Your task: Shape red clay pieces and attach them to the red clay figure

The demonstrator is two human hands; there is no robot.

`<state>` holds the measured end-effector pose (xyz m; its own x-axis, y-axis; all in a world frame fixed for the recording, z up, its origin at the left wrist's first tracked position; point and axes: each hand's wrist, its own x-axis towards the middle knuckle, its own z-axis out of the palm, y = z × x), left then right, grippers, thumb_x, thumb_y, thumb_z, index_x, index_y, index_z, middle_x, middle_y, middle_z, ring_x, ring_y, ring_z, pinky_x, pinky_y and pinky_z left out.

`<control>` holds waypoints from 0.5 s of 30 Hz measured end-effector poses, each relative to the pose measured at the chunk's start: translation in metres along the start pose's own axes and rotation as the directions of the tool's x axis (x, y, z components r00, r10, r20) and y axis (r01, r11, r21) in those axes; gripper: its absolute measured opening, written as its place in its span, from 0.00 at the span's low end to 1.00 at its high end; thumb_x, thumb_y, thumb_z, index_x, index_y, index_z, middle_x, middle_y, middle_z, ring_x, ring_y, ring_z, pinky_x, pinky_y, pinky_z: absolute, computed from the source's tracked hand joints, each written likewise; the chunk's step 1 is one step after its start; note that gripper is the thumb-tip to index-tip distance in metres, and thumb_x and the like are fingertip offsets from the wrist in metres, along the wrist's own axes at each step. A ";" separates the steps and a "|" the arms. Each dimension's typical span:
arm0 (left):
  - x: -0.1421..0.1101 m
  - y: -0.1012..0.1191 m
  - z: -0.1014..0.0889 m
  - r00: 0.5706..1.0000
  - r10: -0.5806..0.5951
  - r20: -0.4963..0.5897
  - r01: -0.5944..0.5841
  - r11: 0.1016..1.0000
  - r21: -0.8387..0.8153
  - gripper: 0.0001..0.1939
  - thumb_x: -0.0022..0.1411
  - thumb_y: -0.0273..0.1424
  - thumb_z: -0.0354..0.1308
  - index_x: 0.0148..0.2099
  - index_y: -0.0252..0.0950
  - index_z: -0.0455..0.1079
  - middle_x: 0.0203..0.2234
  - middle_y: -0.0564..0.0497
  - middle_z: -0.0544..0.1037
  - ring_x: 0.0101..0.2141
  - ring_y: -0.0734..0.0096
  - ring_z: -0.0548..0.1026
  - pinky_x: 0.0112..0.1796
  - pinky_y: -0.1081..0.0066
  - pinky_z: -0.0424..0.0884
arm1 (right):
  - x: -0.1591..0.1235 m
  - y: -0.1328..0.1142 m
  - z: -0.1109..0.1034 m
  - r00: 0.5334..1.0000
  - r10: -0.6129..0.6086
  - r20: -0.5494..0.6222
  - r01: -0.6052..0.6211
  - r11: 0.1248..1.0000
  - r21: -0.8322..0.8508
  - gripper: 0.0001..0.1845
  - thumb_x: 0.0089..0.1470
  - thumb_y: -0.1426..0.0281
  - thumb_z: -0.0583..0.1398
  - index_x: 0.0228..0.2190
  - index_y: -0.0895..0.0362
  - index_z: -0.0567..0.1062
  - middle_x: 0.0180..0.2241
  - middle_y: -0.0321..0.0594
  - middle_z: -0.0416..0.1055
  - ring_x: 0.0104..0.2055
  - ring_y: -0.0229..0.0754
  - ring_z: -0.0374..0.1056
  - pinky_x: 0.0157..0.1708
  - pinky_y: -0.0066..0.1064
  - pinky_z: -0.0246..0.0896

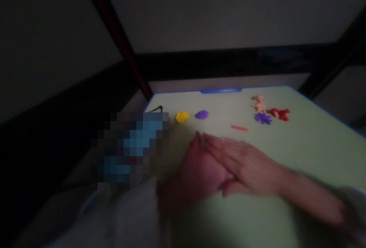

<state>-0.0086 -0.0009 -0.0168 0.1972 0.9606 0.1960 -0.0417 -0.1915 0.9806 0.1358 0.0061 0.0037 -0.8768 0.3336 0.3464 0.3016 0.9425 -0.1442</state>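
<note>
Pale tabletop (pixel 300 141) w/ blue-edged rim and blue strip (pixel 221 90) set at far side, backed by dk. horiz. band (pixel 223 65) on grey wall (pixel 228 19); blk. wiry item (pixel 160 108) partly hidden, L.

Pale table (pixel 314 145) bears yellow, purple, red and pinkish pieces (pixel 182 117).

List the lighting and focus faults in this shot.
Head view: dim overall, with near-black areas around the pale tabletop; left hand and right hand blurred, possibly by motion; yellow lump and red stick slightly soft; a pixelated patch hides detail at picture left; no strong glare.
</note>
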 end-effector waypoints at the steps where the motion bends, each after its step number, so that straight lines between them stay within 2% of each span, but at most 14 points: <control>1: 0.000 0.004 -0.004 0.993 -0.053 0.107 0.061 0.996 -0.069 0.39 0.59 0.52 0.23 0.44 0.40 0.73 0.42 0.44 0.76 0.48 0.58 0.71 0.45 0.58 0.70 | -0.002 0.001 -0.001 0.999 -0.043 0.000 0.043 0.999 0.008 0.43 0.53 0.51 0.52 0.58 0.72 0.52 0.61 0.56 0.47 0.65 0.45 0.38 0.61 0.38 0.42; 2: 0.001 0.007 -0.007 0.960 -0.140 0.241 0.204 0.942 -0.267 0.43 0.57 0.54 0.20 0.47 0.39 0.72 0.47 0.44 0.73 0.51 0.57 0.68 0.47 0.56 0.68 | -0.002 0.000 -0.002 0.995 -0.103 0.007 0.103 0.994 0.023 0.41 0.54 0.53 0.52 0.58 0.71 0.53 0.60 0.55 0.50 0.65 0.44 0.38 0.61 0.37 0.41; 3: 0.001 0.009 -0.010 0.925 -0.164 0.344 0.302 0.866 -0.398 0.43 0.55 0.56 0.21 0.50 0.41 0.70 0.51 0.46 0.70 0.55 0.58 0.63 0.50 0.57 0.65 | -0.001 -0.003 -0.002 0.985 -0.170 0.018 0.169 0.985 0.042 0.38 0.54 0.55 0.52 0.57 0.70 0.55 0.60 0.53 0.52 0.64 0.43 0.39 0.61 0.36 0.40; 4: 0.001 0.010 -0.010 0.904 -0.171 0.392 0.355 0.811 -0.465 0.43 0.54 0.56 0.21 0.51 0.42 0.68 0.53 0.48 0.67 0.57 0.59 0.60 0.52 0.59 0.64 | 0.001 -0.006 -0.002 0.974 -0.226 0.034 0.224 0.973 0.059 0.36 0.55 0.56 0.53 0.57 0.69 0.56 0.60 0.50 0.53 0.64 0.42 0.40 0.62 0.34 0.39; 5: 0.000 0.008 -0.009 0.883 -0.178 0.434 0.395 0.782 -0.483 0.42 0.54 0.57 0.22 0.52 0.43 0.68 0.54 0.49 0.67 0.58 0.60 0.59 0.52 0.61 0.62 | 0.004 -0.010 -0.001 0.963 -0.265 0.049 0.261 0.962 0.073 0.35 0.55 0.57 0.53 0.57 0.68 0.57 0.59 0.48 0.54 0.64 0.41 0.41 0.62 0.33 0.37; 7: -0.001 0.001 -0.003 0.853 -0.206 0.479 0.430 0.798 -0.422 0.41 0.56 0.56 0.23 0.51 0.42 0.69 0.52 0.47 0.69 0.57 0.57 0.60 0.51 0.58 0.62 | 0.009 -0.014 0.001 0.963 -0.261 0.064 0.255 0.963 0.089 0.35 0.55 0.57 0.52 0.57 0.67 0.56 0.60 0.48 0.53 0.64 0.40 0.43 0.62 0.32 0.38; 8: -0.002 -0.002 0.000 0.865 -0.211 0.455 0.398 0.840 -0.367 0.39 0.57 0.55 0.27 0.51 0.40 0.69 0.51 0.46 0.69 0.57 0.56 0.60 0.51 0.55 0.62 | 0.011 -0.013 0.002 0.976 -0.214 0.049 0.209 0.974 0.081 0.36 0.55 0.56 0.52 0.57 0.67 0.56 0.60 0.49 0.52 0.64 0.41 0.42 0.62 0.33 0.40; 9: -0.003 -0.006 0.002 0.915 -0.205 0.346 0.323 0.889 -0.325 0.33 0.57 0.55 0.35 0.50 0.42 0.70 0.50 0.48 0.70 0.57 0.56 0.59 0.50 0.54 0.63 | 0.011 -0.011 0.002 0.988 -0.151 0.030 0.149 0.987 0.065 0.37 0.54 0.55 0.53 0.57 0.68 0.56 0.60 0.51 0.51 0.64 0.44 0.41 0.62 0.35 0.40; 11: -0.002 -0.008 0.000 0.946 -0.197 0.257 0.274 0.911 -0.310 0.29 0.52 0.54 0.47 0.50 0.45 0.69 0.52 0.52 0.69 0.60 0.59 0.53 0.53 0.55 0.61 | 0.007 -0.005 0.002 0.998 -0.062 0.022 0.061 0.998 0.029 0.38 0.55 0.56 0.53 0.57 0.70 0.54 0.61 0.53 0.48 0.65 0.46 0.38 0.61 0.39 0.41; 12: 0.000 -0.007 -0.002 0.954 -0.195 0.230 0.264 0.907 -0.327 0.28 0.51 0.54 0.49 0.49 0.45 0.69 0.51 0.52 0.70 0.60 0.59 0.53 0.54 0.56 0.60 | 0.005 -0.002 0.002 0.996 -0.080 0.026 0.079 0.997 0.025 0.37 0.55 0.57 0.53 0.58 0.71 0.53 0.61 0.54 0.47 0.65 0.46 0.38 0.61 0.39 0.41; 14: 0.004 -0.001 -0.007 0.940 -0.191 0.282 0.291 0.880 -0.375 0.33 0.55 0.55 0.39 0.50 0.41 0.70 0.52 0.48 0.69 0.57 0.56 0.59 0.52 0.54 0.62 | 0.003 -0.002 0.002 0.984 -0.166 0.062 0.163 0.986 0.040 0.35 0.57 0.59 0.51 0.58 0.70 0.53 0.61 0.52 0.48 0.65 0.43 0.37 0.62 0.38 0.39; 15: 0.005 0.002 -0.007 0.925 -0.180 0.334 0.324 0.832 -0.450 0.35 0.57 0.54 0.33 0.52 0.39 0.68 0.54 0.46 0.67 0.57 0.56 0.59 0.53 0.54 0.59 | 0.005 -0.005 0.002 0.973 -0.214 0.090 0.209 0.976 0.057 0.34 0.57 0.59 0.51 0.58 0.69 0.53 0.61 0.50 0.49 0.65 0.42 0.37 0.62 0.37 0.37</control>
<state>-0.0144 0.0053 -0.0140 0.5168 0.8561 0.0055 -0.4114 0.2428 0.8785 0.1296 0.0031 0.0041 -0.9512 0.1212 0.2839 0.0898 0.9885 -0.1213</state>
